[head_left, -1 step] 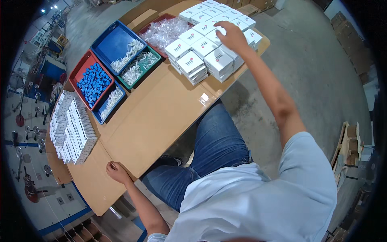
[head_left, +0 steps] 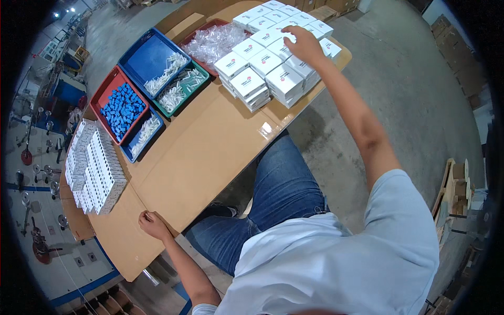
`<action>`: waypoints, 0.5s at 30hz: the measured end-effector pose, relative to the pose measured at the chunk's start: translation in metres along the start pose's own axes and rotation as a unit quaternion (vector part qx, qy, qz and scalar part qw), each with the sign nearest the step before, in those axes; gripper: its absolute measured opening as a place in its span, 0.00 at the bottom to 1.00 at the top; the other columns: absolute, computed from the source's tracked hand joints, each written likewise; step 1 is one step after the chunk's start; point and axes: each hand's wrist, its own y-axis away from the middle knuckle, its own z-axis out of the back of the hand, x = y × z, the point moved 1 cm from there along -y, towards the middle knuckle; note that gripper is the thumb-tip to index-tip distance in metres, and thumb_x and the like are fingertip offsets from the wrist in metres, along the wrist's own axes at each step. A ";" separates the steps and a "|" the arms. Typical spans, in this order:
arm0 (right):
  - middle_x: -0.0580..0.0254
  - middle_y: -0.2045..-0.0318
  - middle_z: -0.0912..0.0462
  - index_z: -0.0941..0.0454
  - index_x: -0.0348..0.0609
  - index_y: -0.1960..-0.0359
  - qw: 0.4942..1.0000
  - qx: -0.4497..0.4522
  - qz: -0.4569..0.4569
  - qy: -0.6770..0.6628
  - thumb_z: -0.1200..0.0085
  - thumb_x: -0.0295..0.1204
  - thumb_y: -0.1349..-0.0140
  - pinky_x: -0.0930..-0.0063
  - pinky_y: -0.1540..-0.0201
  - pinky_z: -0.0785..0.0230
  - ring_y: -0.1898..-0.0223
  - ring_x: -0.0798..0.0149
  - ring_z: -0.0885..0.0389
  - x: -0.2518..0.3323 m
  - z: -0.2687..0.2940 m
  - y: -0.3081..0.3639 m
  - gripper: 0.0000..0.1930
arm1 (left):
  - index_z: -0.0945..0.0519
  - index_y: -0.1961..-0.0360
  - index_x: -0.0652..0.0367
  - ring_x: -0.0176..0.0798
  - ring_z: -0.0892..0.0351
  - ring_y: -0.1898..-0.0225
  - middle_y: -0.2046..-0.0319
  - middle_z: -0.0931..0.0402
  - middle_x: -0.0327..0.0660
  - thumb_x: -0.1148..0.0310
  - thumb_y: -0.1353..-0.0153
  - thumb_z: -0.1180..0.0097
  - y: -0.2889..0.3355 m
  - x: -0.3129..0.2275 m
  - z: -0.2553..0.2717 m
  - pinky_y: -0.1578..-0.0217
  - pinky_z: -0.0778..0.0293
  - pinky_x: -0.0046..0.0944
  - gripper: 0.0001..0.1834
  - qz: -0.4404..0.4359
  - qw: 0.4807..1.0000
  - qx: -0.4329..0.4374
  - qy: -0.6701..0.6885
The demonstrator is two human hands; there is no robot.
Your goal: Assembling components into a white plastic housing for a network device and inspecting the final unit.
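My right hand [head_left: 305,45] reaches out over the stacked white boxes [head_left: 263,62] at the table's far right. Its thumb and fingers are bent and apart, at the box tops; I see no box lifted in it. Each small flat box bears a red mark on its lid. My left hand [head_left: 153,224] rests at the near edge of the brown table [head_left: 181,170], with its fingers curled in and nothing showing between them.
Rows of white, dark-dotted pieces [head_left: 100,170] stand at left. Trays hold blue pieces [head_left: 124,107] and white sticks [head_left: 145,135]: a red tray [head_left: 100,93], blue tray [head_left: 144,48] and green tray [head_left: 202,68]. Clear plastic bags [head_left: 215,43] fill another red tray behind.
My right hand has shifted very slightly to the right over the boxes. My left hand stays where it was.
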 end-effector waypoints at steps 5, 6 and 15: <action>0.55 0.49 0.15 0.20 0.52 0.42 0.986 0.090 -0.096 0.106 0.41 0.43 0.36 0.52 0.43 0.26 0.47 0.49 0.17 -0.076 -0.010 -0.032 0.22 | 0.20 0.56 0.65 0.53 0.24 0.51 0.54 0.23 0.51 0.72 0.34 0.45 -0.001 -0.002 0.002 0.48 0.26 0.48 0.09 -0.001 1.000 0.001 -0.017; 0.55 0.47 0.15 0.22 0.53 0.40 0.973 0.121 -0.141 0.136 0.41 0.46 0.36 0.52 0.42 0.26 0.45 0.50 0.18 -0.084 -0.009 -0.036 0.24 | 0.20 0.56 0.65 0.53 0.24 0.51 0.54 0.23 0.51 0.72 0.34 0.45 -0.001 -0.002 0.002 0.48 0.26 0.48 0.09 -0.004 1.000 0.000 -0.017; 0.56 0.50 0.14 0.21 0.51 0.43 0.950 0.195 -0.194 0.145 0.33 0.60 0.46 0.55 0.44 0.26 0.45 0.53 0.17 -0.113 -0.019 -0.041 0.35 | 0.21 0.53 0.68 0.52 0.22 0.53 0.54 0.24 0.53 0.74 0.34 0.47 -0.001 -0.010 0.004 0.53 0.21 0.44 0.11 0.011 1.000 0.015 -0.013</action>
